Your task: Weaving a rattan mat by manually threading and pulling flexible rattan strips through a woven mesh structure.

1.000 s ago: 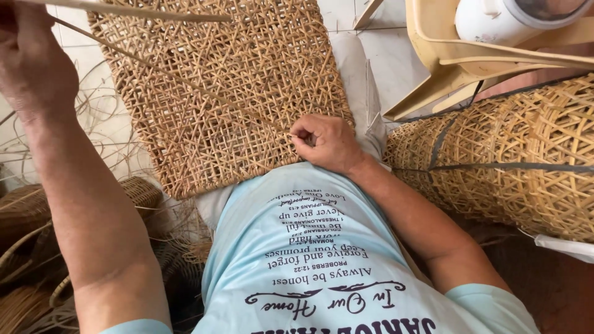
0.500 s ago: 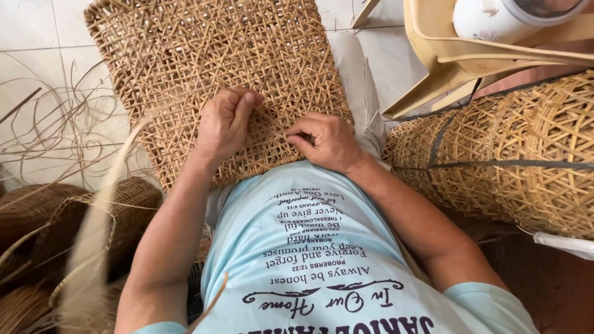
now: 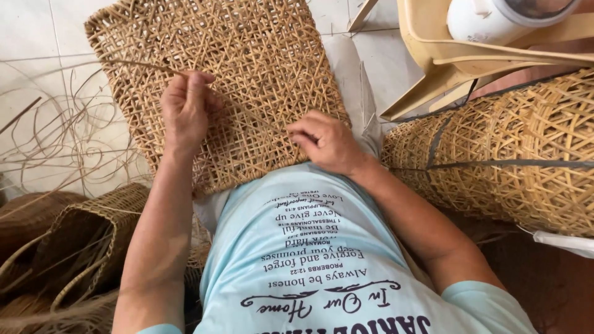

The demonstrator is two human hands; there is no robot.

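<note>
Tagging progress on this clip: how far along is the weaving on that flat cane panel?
Done: most of the woven panel shows a dense open lattice, edge to edge. In hand: the left hand pinches a thin cane strip running across the panel, and the right hand presses at the near edge where the strip enters. Left: loose strands lie unused on the floor; what remains cannot be told.
</note>
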